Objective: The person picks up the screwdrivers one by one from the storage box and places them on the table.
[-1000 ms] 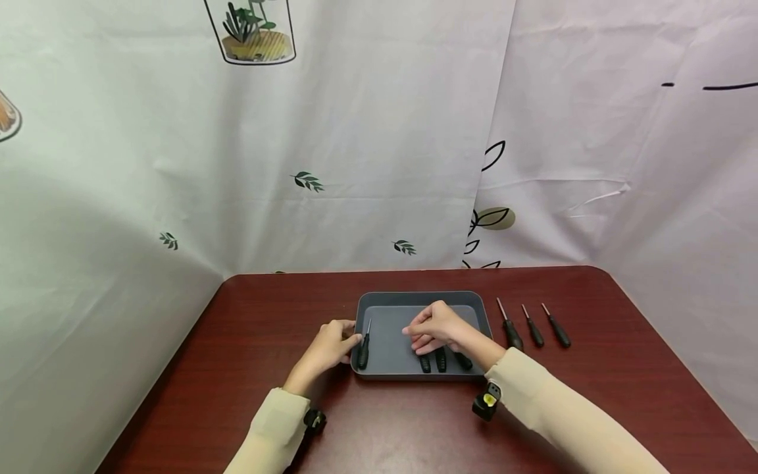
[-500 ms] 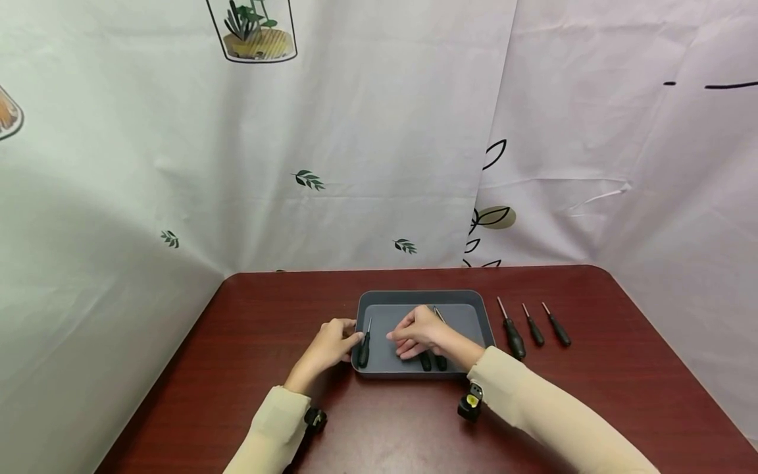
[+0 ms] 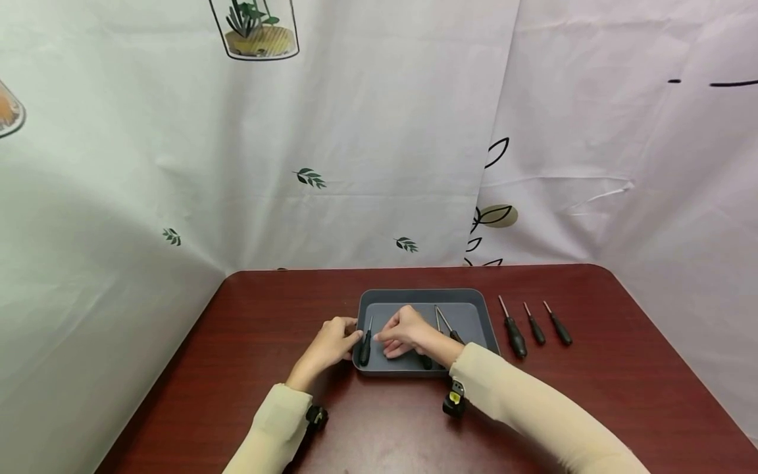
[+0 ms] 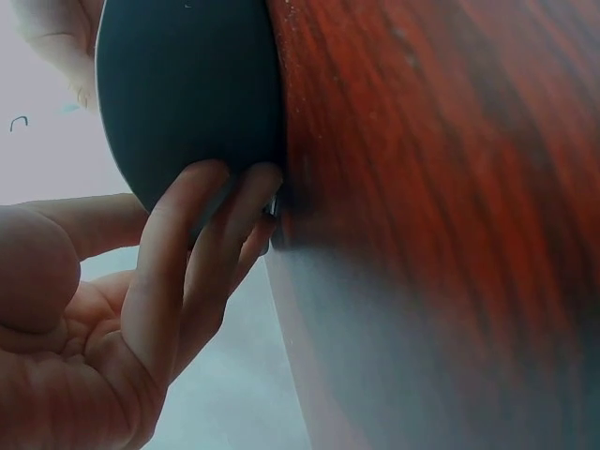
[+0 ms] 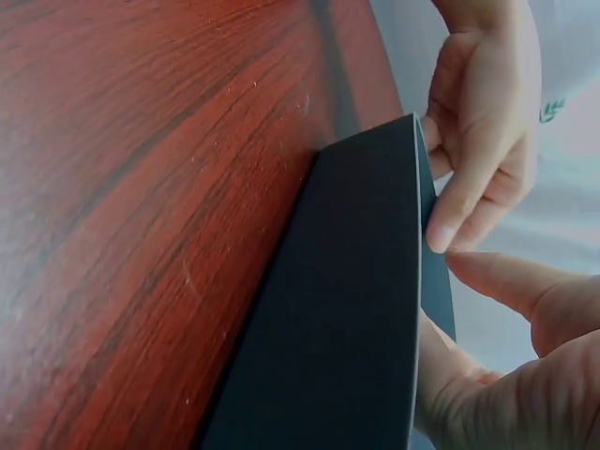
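Note:
A dark grey tray (image 3: 414,295) lies on the table, and my left hand (image 3: 329,342) grips its left wall. The left thumb is at the rim, while in the left wrist view the fingers (image 4: 173,244) press the tray's outer side. Over the tray's inside is my right hand (image 3: 405,332), its fingers relaxed and nothing visible in them. Just left of its fingertips lies a screwdriver (image 3: 365,349) with a black handle. Other screwdrivers, including one black-handled screwdriver (image 3: 455,336), lie partly hidden beneath the right hand and forearm. The tray wall hides some right fingertips in the right wrist view.
To the right of the tray, a larger screwdriver (image 3: 516,339) and two smaller ones, a middle screwdriver (image 3: 537,332) and a rightmost screwdriver (image 3: 560,329), lie on the reddish-brown table (image 3: 284,296). A white printed curtain (image 3: 355,131) hangs behind the table.
My right hand has moved left across the tray, towards the leftmost screwdriver, uncovering screwdriver shafts on the tray's right side. The left hand keeps its place on the tray.

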A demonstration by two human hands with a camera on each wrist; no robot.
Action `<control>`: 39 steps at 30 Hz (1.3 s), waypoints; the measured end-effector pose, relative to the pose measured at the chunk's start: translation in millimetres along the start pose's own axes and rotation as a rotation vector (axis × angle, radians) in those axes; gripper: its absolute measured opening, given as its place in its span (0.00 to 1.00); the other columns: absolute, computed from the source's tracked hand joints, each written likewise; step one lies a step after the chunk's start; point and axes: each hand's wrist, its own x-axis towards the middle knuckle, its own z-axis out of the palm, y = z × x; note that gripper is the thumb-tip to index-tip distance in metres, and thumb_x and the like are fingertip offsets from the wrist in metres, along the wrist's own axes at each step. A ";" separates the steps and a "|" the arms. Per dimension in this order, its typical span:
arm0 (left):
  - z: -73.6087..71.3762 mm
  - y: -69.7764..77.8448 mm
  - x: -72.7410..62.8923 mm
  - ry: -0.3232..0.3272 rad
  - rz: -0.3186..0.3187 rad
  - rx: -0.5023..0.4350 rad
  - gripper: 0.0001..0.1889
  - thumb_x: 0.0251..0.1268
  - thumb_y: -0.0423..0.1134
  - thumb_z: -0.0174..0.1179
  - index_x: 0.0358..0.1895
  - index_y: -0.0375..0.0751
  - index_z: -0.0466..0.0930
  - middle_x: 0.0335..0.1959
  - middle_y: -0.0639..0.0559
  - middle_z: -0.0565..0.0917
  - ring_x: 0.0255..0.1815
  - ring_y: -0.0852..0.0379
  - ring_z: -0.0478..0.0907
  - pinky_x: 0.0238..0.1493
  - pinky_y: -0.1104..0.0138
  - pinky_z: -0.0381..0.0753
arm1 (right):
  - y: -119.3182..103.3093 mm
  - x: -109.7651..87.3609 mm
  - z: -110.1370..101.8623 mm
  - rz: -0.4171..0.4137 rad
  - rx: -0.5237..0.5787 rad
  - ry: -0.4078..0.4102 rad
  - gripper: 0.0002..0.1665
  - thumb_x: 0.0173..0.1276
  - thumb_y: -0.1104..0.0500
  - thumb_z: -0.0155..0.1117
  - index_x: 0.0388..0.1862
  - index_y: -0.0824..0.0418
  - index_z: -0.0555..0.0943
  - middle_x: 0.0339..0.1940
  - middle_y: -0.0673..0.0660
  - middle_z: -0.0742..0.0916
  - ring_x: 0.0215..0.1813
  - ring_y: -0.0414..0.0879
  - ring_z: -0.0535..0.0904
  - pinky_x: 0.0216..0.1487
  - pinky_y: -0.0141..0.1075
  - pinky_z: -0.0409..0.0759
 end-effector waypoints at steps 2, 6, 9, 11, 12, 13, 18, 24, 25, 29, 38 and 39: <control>-0.1 0.0 0.5 -0.004 0.002 -0.005 0.18 0.73 0.27 0.56 0.61 0.20 0.74 0.42 0.35 0.85 0.30 0.49 0.86 0.24 0.63 0.87 | -1.3 1.2 3.5 -0.004 -0.001 0.005 0.06 0.62 0.69 0.72 0.34 0.74 0.85 0.31 0.74 0.86 0.25 0.53 0.87 0.32 0.42 0.89; -0.5 0.3 1.5 -0.006 -0.003 -0.011 0.19 0.72 0.27 0.56 0.62 0.20 0.73 0.43 0.34 0.85 0.30 0.48 0.87 0.25 0.63 0.87 | -2.9 4.5 10.3 -0.010 -0.012 0.023 0.06 0.61 0.70 0.73 0.32 0.74 0.85 0.30 0.74 0.86 0.25 0.55 0.87 0.31 0.43 0.88; -0.5 0.0 1.8 -0.004 -0.009 -0.004 0.19 0.72 0.27 0.56 0.62 0.19 0.73 0.43 0.34 0.85 0.29 0.48 0.87 0.25 0.63 0.87 | -2.2 8.2 14.5 -0.012 -0.019 0.043 0.06 0.60 0.70 0.73 0.31 0.74 0.84 0.29 0.74 0.86 0.25 0.56 0.87 0.30 0.43 0.88; -0.5 -0.1 1.7 -0.004 -0.010 0.004 0.20 0.73 0.27 0.56 0.62 0.19 0.72 0.44 0.33 0.85 0.28 0.48 0.87 0.25 0.63 0.87 | -1.2 10.5 16.4 -0.008 -0.024 0.057 0.06 0.60 0.71 0.73 0.30 0.74 0.84 0.28 0.74 0.86 0.24 0.56 0.87 0.30 0.43 0.88; -0.4 -0.1 1.6 -0.004 -0.010 0.008 0.20 0.73 0.27 0.56 0.63 0.19 0.72 0.44 0.33 0.85 0.28 0.48 0.87 0.25 0.63 0.87 | -0.6 11.4 17.4 -0.008 -0.025 0.062 0.06 0.60 0.71 0.73 0.30 0.74 0.84 0.28 0.74 0.86 0.24 0.55 0.87 0.29 0.42 0.88; -0.4 -0.1 1.4 -0.005 -0.010 0.010 0.20 0.73 0.27 0.56 0.63 0.19 0.72 0.44 0.33 0.85 0.28 0.48 0.87 0.25 0.63 0.87 | -0.1 12.1 18.1 -0.005 -0.024 0.065 0.06 0.60 0.71 0.73 0.30 0.74 0.84 0.27 0.73 0.86 0.23 0.55 0.87 0.29 0.42 0.88; -0.5 0.2 -0.3 -0.016 -0.013 -0.001 0.20 0.73 0.28 0.56 0.63 0.19 0.71 0.45 0.33 0.84 0.31 0.47 0.87 0.26 0.62 0.88 | 1.2 14.3 21.4 0.008 -0.038 0.069 0.06 0.59 0.71 0.73 0.29 0.73 0.84 0.28 0.72 0.86 0.22 0.54 0.86 0.29 0.42 0.88; -1.5 0.4 -1.5 -0.021 -0.011 -0.007 0.21 0.73 0.28 0.56 0.64 0.18 0.70 0.45 0.32 0.84 0.31 0.46 0.87 0.27 0.62 0.88 | 0.8 17.0 25.6 0.013 -0.045 0.066 0.05 0.59 0.72 0.73 0.27 0.72 0.83 0.28 0.71 0.86 0.20 0.51 0.85 0.28 0.41 0.88; -1.6 0.4 -1.6 -0.021 -0.008 -0.007 0.21 0.73 0.28 0.56 0.64 0.18 0.70 0.45 0.32 0.84 0.31 0.46 0.87 0.27 0.62 0.88 | 0.9 17.5 26.2 0.013 -0.049 0.068 0.06 0.59 0.72 0.73 0.27 0.72 0.83 0.28 0.71 0.86 0.19 0.50 0.85 0.28 0.41 0.88; -1.7 0.2 -1.7 -0.022 0.000 -0.006 0.20 0.74 0.28 0.56 0.63 0.18 0.71 0.44 0.33 0.84 0.31 0.47 0.87 0.27 0.62 0.88 | 1.4 19.2 28.2 0.012 -0.085 0.088 0.07 0.58 0.71 0.74 0.24 0.71 0.82 0.24 0.69 0.85 0.16 0.46 0.82 0.26 0.41 0.88; -2.9 0.0 -2.0 -0.023 0.004 -0.006 0.20 0.73 0.28 0.56 0.63 0.18 0.71 0.43 0.34 0.85 0.35 0.46 0.87 0.27 0.62 0.88 | 1.8 24.0 32.4 -0.016 -0.144 0.117 0.11 0.57 0.71 0.75 0.20 0.70 0.81 0.19 0.67 0.84 0.16 0.48 0.83 0.22 0.40 0.87; -3.2 0.0 -2.0 -0.023 0.007 -0.007 0.20 0.74 0.28 0.56 0.63 0.17 0.71 0.43 0.35 0.85 0.35 0.46 0.87 0.27 0.62 0.88 | 1.6 23.9 32.7 -0.022 -0.151 0.117 0.11 0.56 0.71 0.75 0.20 0.70 0.81 0.19 0.68 0.84 0.16 0.49 0.83 0.22 0.41 0.87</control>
